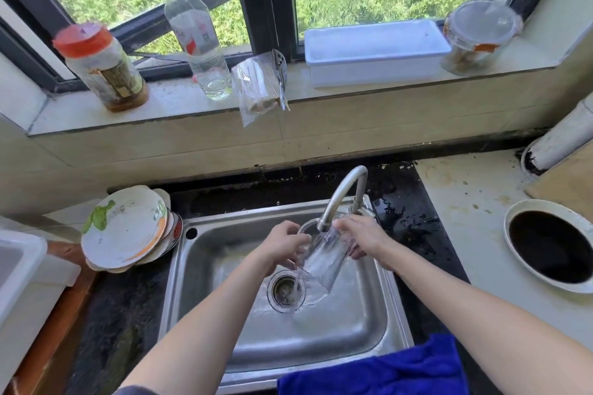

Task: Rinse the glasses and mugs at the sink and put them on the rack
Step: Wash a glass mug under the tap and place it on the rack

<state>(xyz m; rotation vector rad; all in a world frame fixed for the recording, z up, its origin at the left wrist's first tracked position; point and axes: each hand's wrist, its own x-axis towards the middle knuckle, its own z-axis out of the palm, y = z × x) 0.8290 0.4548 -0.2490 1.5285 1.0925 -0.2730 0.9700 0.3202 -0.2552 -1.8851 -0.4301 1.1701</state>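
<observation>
A clear drinking glass (324,261) is held tilted over the steel sink (362,324), right under the curved faucet (340,196). Water pours out of the glass toward the drain (284,290). My left hand (284,245) grips the glass on its left side, fingers curled round it. My right hand (361,236) holds the glass on its right side, near the faucet spout.
Stacked white bowls and plates (128,229) lean at the sink's left. A blue cloth (378,369) hangs over the sink's front edge. A round hole (550,245) opens in the right counter. The windowsill carries a jar (102,67), a bottle (195,32), a white tray (375,51) and a lidded container (478,35).
</observation>
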